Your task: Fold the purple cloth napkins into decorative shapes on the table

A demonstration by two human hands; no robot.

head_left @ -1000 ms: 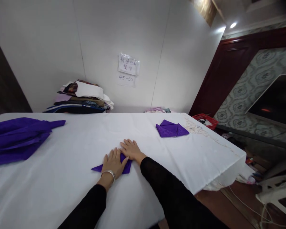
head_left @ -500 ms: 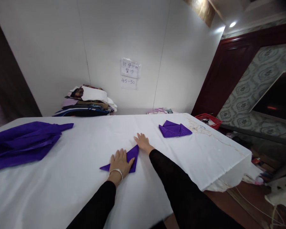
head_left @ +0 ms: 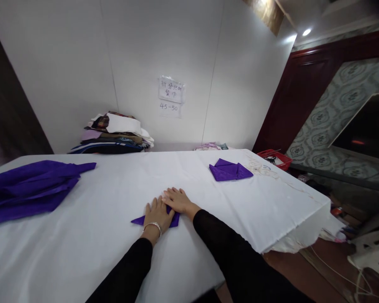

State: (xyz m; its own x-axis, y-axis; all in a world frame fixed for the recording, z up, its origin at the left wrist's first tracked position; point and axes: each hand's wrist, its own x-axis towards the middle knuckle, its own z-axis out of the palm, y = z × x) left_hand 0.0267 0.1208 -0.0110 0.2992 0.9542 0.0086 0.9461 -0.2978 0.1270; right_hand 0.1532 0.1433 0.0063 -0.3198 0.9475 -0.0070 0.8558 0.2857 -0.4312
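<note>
Your left hand (head_left: 158,212): flat on purple napkin (head_left: 174,221) | your right hand (head_left: 177,200): over its upper part | grip: both palms down, fingers extended, unclenched | bench (head_left: 113,198) beneath

Rich purple on the folded cloth (head_left: 175,220) under the fingers (head_left: 154,205), white tablecloth (head_left: 91,235) all around them! Same purple to their left on the loose heap (head_left: 34,185), and again beyond them, rightward, on another folded piece (head_left: 230,171), a tan swirling pattern (head_left: 259,168) just past that. Black sleeves (head_left: 126,269) behind the fingers! Far ahead, a clothes pile (head_left: 123,124) in white, lilac, brown, plaid; far right, a red basket (head_left: 285,164), grey-green wallpaper (head_left: 320,117) in ornate medallions!
</note>
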